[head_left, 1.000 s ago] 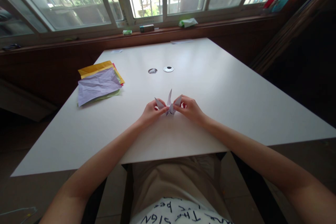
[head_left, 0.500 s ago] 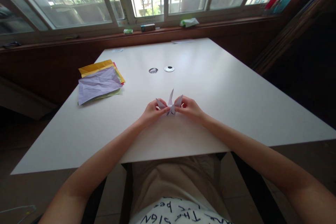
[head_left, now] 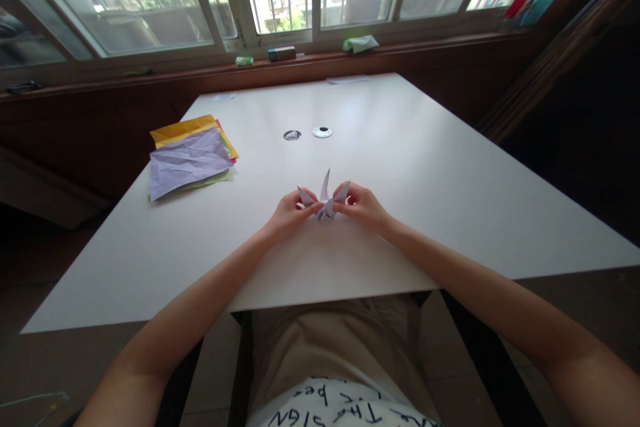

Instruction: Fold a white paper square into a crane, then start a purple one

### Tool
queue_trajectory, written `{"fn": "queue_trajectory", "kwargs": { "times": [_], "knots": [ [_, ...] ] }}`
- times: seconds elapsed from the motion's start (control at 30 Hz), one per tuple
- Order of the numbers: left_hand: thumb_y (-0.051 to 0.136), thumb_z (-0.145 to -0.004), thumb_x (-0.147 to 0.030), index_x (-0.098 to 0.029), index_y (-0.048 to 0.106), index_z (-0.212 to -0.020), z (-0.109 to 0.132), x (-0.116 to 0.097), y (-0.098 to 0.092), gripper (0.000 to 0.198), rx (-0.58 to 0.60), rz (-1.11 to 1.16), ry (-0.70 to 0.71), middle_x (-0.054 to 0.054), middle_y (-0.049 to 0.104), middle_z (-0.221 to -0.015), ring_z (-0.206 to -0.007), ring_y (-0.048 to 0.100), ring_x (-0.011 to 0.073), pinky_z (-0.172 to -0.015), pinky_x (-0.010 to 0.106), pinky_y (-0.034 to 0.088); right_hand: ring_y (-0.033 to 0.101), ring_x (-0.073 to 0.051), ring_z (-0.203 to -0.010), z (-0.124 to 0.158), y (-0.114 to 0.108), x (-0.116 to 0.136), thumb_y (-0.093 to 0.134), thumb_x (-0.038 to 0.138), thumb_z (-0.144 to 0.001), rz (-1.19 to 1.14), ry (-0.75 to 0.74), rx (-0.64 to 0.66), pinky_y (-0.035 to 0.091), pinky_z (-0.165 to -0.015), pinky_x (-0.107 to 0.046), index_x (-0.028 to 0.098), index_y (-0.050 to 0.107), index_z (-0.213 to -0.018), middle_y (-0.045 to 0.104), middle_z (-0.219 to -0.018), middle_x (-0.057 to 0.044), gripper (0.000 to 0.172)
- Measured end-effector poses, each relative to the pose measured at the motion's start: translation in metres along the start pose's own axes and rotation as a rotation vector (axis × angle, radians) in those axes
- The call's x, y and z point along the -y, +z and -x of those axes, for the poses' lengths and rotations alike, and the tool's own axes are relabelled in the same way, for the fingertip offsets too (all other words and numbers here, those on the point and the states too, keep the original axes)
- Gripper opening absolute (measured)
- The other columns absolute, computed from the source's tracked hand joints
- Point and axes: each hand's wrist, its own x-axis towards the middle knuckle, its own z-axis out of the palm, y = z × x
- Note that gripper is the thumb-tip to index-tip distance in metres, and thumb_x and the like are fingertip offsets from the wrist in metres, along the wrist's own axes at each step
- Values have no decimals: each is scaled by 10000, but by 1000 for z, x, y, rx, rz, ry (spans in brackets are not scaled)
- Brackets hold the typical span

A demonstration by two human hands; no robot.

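A folded pale-lilac paper figure (head_left: 327, 205) with several pointed parts is held just above or on the white table (head_left: 400, 173), near its front edge. One thin point stands upright at its middle, and a wing-like point spreads to each side. My left hand (head_left: 293, 211) pinches its left side between thumb and fingers. On the right side, my right hand (head_left: 364, 207) grips the paper the same way. The underside of the figure is partly hidden by my fingertips.
Crumpled lilac paper (head_left: 187, 159) lies on yellow (head_left: 183, 130) and green sheets at the table's left. Two round grommets (head_left: 322, 132) (head_left: 293, 135) sit mid-table. Small packets (head_left: 360, 45) and a box (head_left: 282, 53) rest on the windowsill.
The right wing of the paper figure has shifted slightly outward to the right. Both hands keep their hold, almost unmoved.
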Motion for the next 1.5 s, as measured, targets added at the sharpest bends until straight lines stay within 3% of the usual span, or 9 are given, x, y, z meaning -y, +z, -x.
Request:
{"fn": "queue_trajectory", "kwargs": {
  "times": [0.13, 0.4, 0.63, 0.87, 1.5],
  "knots": [
    [637, -687, -405, -151, 590, -748, -2, 0, -2, 266, -52, -12, 20, 18, 588, -733, -666, 501, 113, -594, 223, 389, 510, -120, -651, 0, 0, -1, 595, 329, -730, 30, -10, -15, 395, -593, -256, 153, 596, -685, 572, -719, -22, 182],
    [664, -660, -336, -152, 611, -727, -3, 2, -1, 202, -100, 88, -26, 15, 593, -709, -633, 530, 117, -532, 224, 427, 545, -133, -673, 0, 0, -1, 596, 257, -744, 87, -54, -67, 438, -617, -276, 157, 633, -689, 580, -733, -32, 120],
    [675, -666, -273, -154, 652, -697, -2, -2, 0, 125, -215, 136, 146, 34, 616, -824, -677, 574, 109, -604, 240, 475, 588, -139, -702, 2, 1, 4, 661, 341, -696, -31, -156, -194, 524, -663, -307, 190, 641, -694, 593, -782, -33, 152],
    [672, -681, -288, -153, 644, -704, 0, -9, 1, 140, -265, 235, 201, 41, 622, -869, -725, 598, 118, -613, 238, 494, 599, -133, -735, 4, 1, 12, 659, 365, -699, -140, -181, -295, 539, -681, -305, 197, 635, -696, 602, -808, -25, 170],
    [693, -653, -329, -163, 592, -690, 1, -11, 0, 198, -205, 474, 7, 20, 638, -989, -830, 593, 115, -752, 260, 474, 593, -143, -756, 5, 0, 16, 662, 380, -697, -232, -197, -331, 514, -679, -312, 198, 633, -696, 603, -809, -30, 184]
  ]
}}
